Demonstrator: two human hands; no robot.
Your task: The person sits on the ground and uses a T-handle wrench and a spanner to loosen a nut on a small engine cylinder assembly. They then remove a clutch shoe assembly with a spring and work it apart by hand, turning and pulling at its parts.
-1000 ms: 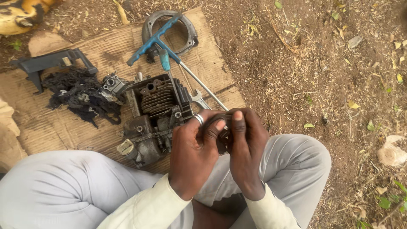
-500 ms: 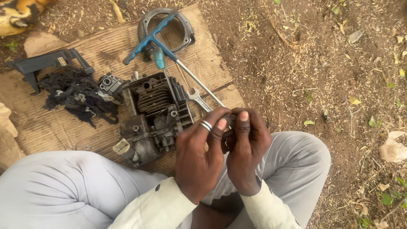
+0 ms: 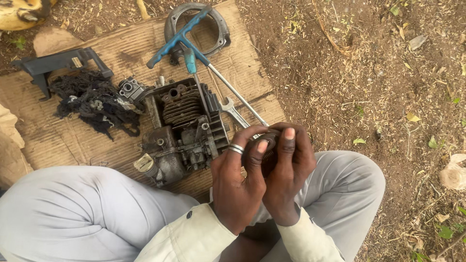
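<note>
Both my hands close around a small dark round metal part (image 3: 266, 145) held above my lap. My left hand (image 3: 239, 183), with a silver ring on one finger, wraps it from the left. My right hand (image 3: 290, 170) grips it from the right with a fingertip on top. Most of the part is hidden by my fingers. Just left of my hands a small greasy engine block (image 3: 183, 130) with cooling fins lies on a sheet of cardboard (image 3: 58, 140).
A blue T-handle wrench (image 3: 180, 39) and a spanner (image 3: 234, 111) lie by the engine. A round metal housing ring (image 3: 194, 24), a black plastic handle piece (image 3: 58, 63) and a dark oily rag (image 3: 92, 99) rest on the cardboard. Bare soil with dry leaves lies to the right.
My hands have shifted slightly on the round part, with the fingers turning around it. The view has moved a little; the engine and tools have stayed in place.
</note>
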